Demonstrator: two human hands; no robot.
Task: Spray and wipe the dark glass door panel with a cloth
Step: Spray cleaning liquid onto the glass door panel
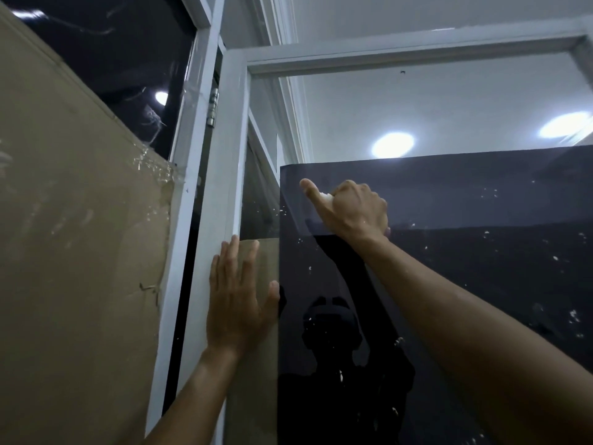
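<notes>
The dark glass door panel (pixel 481 284) fills the right half of the view, speckled with white flecks and reflecting a person's dark outline. My right hand (pixel 351 208) is pressed against its upper left part, fist closed around a small white wad of cloth (pixel 327 198) that barely shows between thumb and fingers. My left hand (pixel 239 300) lies flat and open, fingers spread, on the brown cardboard strip (pixel 256 364) beside the white door frame (pixel 224 187). No spray bottle is in view.
A large cardboard sheet (pixel 80 252) taped with clear tape covers the left window. A hinge (pixel 213 107) sits on the frame. Above the dark panel, clear glass shows a white ceiling with round lights (pixel 393 145).
</notes>
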